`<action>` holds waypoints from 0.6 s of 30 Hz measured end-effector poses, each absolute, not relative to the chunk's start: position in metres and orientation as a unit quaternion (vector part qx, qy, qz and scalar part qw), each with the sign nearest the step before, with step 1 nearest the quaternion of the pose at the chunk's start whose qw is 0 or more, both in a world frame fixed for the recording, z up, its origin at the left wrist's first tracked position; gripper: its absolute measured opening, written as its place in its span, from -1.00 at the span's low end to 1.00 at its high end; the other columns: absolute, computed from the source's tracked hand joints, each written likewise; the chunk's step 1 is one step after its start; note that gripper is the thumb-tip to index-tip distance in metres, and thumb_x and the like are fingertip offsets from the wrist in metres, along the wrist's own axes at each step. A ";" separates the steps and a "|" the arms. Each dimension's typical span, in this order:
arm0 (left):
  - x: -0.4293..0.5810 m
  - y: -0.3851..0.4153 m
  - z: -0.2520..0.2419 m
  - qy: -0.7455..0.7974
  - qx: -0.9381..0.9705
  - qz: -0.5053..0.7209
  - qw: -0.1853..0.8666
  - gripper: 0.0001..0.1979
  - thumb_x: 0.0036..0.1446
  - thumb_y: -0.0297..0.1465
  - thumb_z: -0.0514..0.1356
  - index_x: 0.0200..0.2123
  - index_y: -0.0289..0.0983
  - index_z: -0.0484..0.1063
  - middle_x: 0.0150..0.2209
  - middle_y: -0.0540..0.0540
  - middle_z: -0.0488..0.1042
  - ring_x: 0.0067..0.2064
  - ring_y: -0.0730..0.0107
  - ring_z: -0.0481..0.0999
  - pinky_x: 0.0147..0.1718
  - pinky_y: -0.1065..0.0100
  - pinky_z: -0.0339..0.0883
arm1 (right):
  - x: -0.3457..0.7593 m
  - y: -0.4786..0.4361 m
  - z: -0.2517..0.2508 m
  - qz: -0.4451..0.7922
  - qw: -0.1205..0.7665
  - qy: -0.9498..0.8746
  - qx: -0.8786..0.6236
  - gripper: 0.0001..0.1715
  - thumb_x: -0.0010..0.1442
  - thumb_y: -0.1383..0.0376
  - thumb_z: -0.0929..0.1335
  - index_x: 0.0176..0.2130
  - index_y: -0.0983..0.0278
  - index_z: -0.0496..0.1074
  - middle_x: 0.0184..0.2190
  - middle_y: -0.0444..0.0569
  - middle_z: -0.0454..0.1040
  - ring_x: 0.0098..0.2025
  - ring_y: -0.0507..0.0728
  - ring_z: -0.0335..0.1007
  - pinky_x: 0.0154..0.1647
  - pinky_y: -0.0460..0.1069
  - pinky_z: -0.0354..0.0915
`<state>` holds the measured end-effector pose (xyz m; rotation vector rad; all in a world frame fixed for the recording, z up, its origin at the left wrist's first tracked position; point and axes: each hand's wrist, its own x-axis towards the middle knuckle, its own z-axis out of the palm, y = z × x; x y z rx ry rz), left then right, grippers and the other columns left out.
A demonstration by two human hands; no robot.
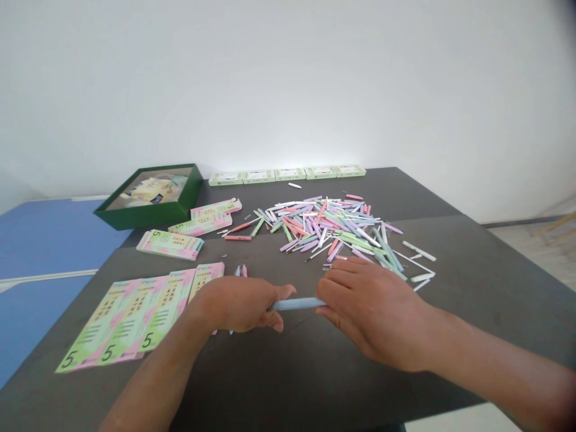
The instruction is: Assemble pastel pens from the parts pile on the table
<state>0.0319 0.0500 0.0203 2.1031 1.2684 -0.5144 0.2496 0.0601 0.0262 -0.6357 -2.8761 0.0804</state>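
Observation:
A light blue pen [297,304] lies level between my two hands, above the dark table. My left hand [245,305] has its thumb and fingers about the pen's left end. The right end is wrapped by my right hand [366,303], whose fingers are closed and hide that part. Under and behind my left hand lie a few pens [242,271], partly covered by it. Beyond my right hand spreads a loose pile of pen parts [324,225] in pink, purple, green, blue and white, with thin refills among them.
Flat pink-and-green packs marked 5 [128,318] overlap at the left, with opened boxes [171,244] behind them. A green box [148,214] holding plastic bags stands at the table's back left. Several pale green boxes [288,174] line the back edge by the wall.

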 end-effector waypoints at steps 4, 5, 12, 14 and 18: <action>0.030 0.050 0.022 0.477 0.793 -0.189 0.328 -0.63 0.11 -0.24 0.08 0.02 -0.07 0.25 -0.32 -0.01 0.54 -0.38 0.28 0.51 -0.53 0.42 0.27 | 0.254 0.063 0.027 0.082 0.106 -0.965 -0.223 -0.82 0.23 0.21 0.23 -0.29 0.27 0.32 -0.40 -0.03 0.39 -0.31 0.13 0.25 -0.24 0.04 0.11; 0.029 0.050 0.022 0.480 0.790 -0.190 0.332 -0.62 0.11 -0.24 0.07 0.03 -0.06 0.24 -0.32 -0.01 0.55 -0.39 0.28 0.51 -0.53 0.41 0.27 | 0.257 0.065 0.026 0.111 0.118 -0.960 -0.228 -0.79 0.21 0.18 0.25 -0.23 0.26 0.33 -0.36 -0.02 0.41 -0.28 0.13 0.27 -0.23 0.04 0.13; 0.026 0.051 0.021 0.496 0.779 -0.197 0.329 -0.51 0.08 -0.23 0.06 0.12 -0.05 0.17 -0.38 0.01 0.53 -0.48 0.31 0.51 -0.59 0.42 0.22 | 0.268 0.073 -0.010 0.378 0.202 -0.854 -0.294 -0.44 0.07 0.20 0.38 0.05 0.22 0.22 -0.31 -0.09 0.43 -0.34 0.04 0.30 -0.33 -0.06 0.22; 0.028 0.051 0.020 0.497 0.783 -0.197 0.318 -0.52 0.07 -0.22 0.06 0.10 -0.09 0.21 -0.38 -0.01 0.53 -0.49 0.31 0.50 -0.57 0.41 0.23 | 0.261 0.070 -0.023 0.450 0.233 -0.818 -0.271 -0.45 0.07 0.23 0.39 0.05 0.20 0.25 -0.27 -0.08 0.42 -0.34 0.03 0.31 -0.34 -0.07 0.23; 0.033 0.052 0.019 0.502 0.775 -0.186 0.336 -0.67 0.08 -0.26 0.05 -0.11 -0.21 0.41 -0.37 -0.06 0.54 -0.42 0.30 0.52 -0.47 0.40 0.29 | 0.236 0.060 -0.045 0.598 0.344 -0.702 -0.173 -0.65 0.12 0.24 0.36 -0.06 0.22 0.38 -0.19 -0.03 0.43 -0.27 0.04 0.35 -0.29 -0.06 0.25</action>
